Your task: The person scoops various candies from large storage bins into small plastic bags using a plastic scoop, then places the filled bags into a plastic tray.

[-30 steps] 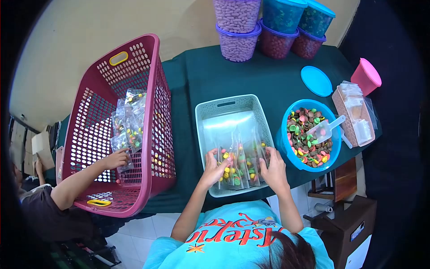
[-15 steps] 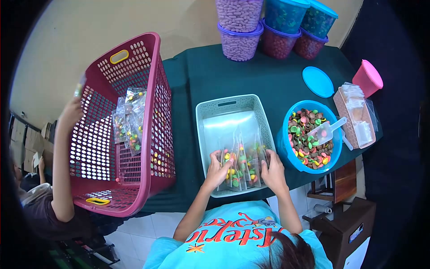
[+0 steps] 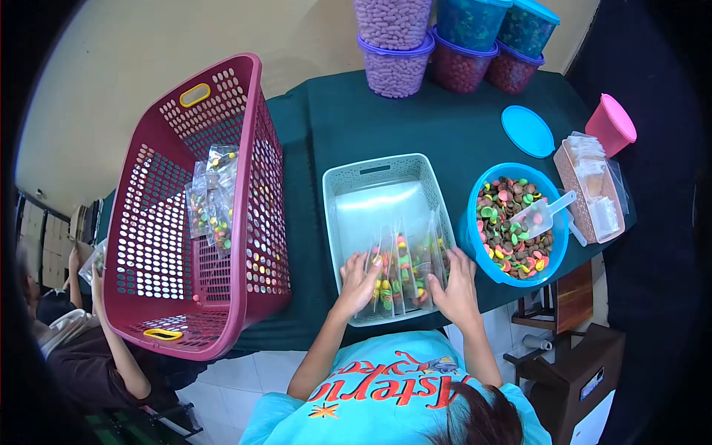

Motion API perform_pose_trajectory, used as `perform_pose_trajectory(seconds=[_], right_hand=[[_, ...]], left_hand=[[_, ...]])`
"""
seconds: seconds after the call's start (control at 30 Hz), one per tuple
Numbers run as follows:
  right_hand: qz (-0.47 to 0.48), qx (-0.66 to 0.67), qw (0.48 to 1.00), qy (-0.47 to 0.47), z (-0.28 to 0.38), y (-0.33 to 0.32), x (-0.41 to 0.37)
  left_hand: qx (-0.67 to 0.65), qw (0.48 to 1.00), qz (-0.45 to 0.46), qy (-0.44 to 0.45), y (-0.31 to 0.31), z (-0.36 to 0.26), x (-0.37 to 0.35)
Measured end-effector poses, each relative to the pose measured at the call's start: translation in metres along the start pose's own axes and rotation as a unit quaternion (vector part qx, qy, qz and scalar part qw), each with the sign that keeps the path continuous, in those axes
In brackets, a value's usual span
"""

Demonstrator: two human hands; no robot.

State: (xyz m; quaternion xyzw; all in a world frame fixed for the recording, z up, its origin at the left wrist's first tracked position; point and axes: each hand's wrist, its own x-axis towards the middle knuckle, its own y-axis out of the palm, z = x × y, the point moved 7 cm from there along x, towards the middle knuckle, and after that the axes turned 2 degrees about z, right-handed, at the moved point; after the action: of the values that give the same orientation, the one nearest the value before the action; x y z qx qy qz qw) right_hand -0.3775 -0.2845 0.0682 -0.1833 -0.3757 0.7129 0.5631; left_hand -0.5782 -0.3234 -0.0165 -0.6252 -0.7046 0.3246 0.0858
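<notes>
The turquoise shirt (image 3: 334, 429) reads "Aster…" in red. Along the near edge of the tray (image 3: 380, 202), filled bags (image 3: 401, 280) stand in a row. The left hand (image 3: 359, 285) and right hand (image 3: 456, 291), fingers part-bent, touch them from either side; whether either grips, I cannot tell. Tray floor shows toward its far edge.

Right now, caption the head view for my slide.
Left hand and right hand flank bags of colorful pieces in a pale tray, beside a blue tub holding a scoop.
</notes>
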Motion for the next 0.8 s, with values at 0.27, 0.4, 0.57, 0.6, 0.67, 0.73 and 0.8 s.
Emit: perform_pose_trajectory(seconds=[0.27, 0.4, 0.57, 0.6, 0.67, 0.73, 0.8], right_hand=[[0.038, 0.02, 0.998, -0.045, 0.038, -0.008, 0.002], [0.077, 0.044, 0.994, -0.059, 0.042, 0.018, 0.001], [0.135, 0.083, 0.987, -0.021, 0.045, 0.042, -0.001], [0.145, 0.073, 0.986, -0.024, 0.045, 0.046, -0.003], [0.154, 0.062, 0.986, -0.029, 0.045, 0.048, -0.008], [0.166, 0.082, 0.982, -0.044, 0.049, 0.047, -0.013], [0.173, 0.071, 0.981, -0.049, 0.05, 0.046, -0.02]], left_hand=[[-0.039, 0.997, -0.05, 0.035, -0.044, -0.032, -0.031], [-0.032, 0.99, -0.077, 0.11, -0.067, -0.051, -0.035], [-0.166, 0.97, -0.08, 0.16, -0.084, -0.051, 0.009], [-0.204, 0.959, -0.058, 0.186, -0.081, -0.049, 0.023], [-0.243, 0.945, -0.037, 0.213, -0.078, -0.049, 0.046], [-0.234, 0.952, 0.009, 0.2, -0.071, -0.052, 0.066], [-0.237, 0.949, 0.057, 0.2, -0.064, -0.058, 0.082]])
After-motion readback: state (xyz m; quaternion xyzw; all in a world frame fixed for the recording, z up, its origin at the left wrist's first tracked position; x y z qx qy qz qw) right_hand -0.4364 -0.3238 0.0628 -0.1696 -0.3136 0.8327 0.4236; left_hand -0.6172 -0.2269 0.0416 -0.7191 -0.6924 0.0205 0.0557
